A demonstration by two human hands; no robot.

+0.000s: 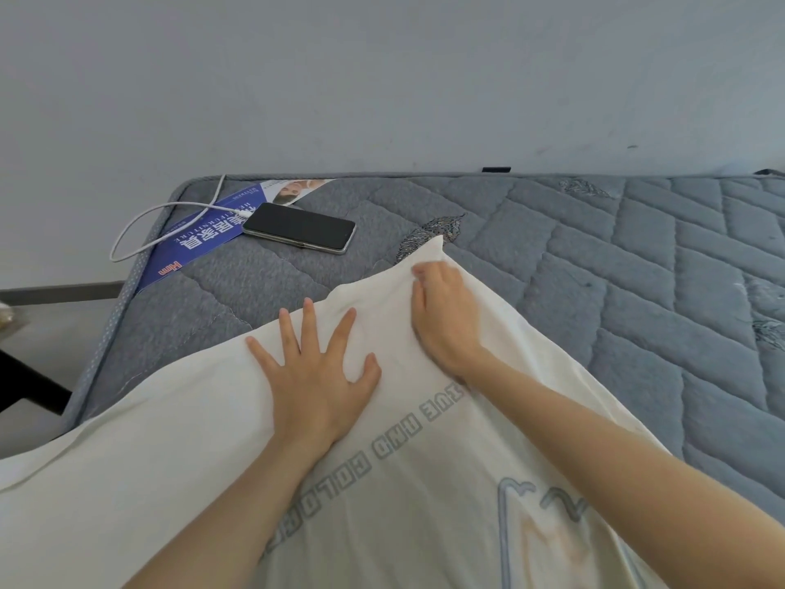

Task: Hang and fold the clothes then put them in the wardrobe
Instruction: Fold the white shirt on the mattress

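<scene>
Head view. A white garment (424, 482) with grey printed lettering lies on a grey quilted mattress (616, 257), filling the lower frame and narrowing to a corner just above frame centre. Its long axis runs from the bottom edge up to that corner.

The left hand (316, 371) lies flat on the cloth, fingers straight and splayed, pressing down and gripping nothing. The right hand (446, 316) sits up and to the right of it, fingers curled into the cloth and apparently pinching it.

The corner lies just beyond the right fingertips, so the right hand is nearer. Judged: the coming fold turns on that corner.

A phone (299, 227) lies well apart, upper left.
</scene>
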